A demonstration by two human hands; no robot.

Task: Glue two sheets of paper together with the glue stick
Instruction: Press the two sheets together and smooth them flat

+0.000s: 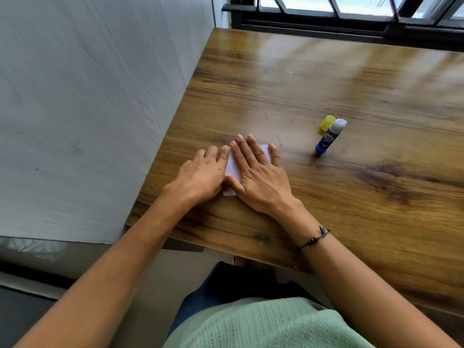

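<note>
A small white paper [233,167] lies flat on the wooden table [326,84], mostly covered by both hands; I cannot tell whether it is one sheet or two stacked. My left hand [200,174] rests palm down on its left edge. My right hand [258,174] lies flat across it with fingers spread. Neither hand grips anything. To the right stands the blue glue stick [329,138], uncapped, its white glue tip showing. Its yellow cap [327,124] lies just behind it.
The table's left edge runs close to my left hand, beside a grey wall [88,109]. A dark window frame [351,23] borders the table's far edge. The table's near edge is right in front of my lap.
</note>
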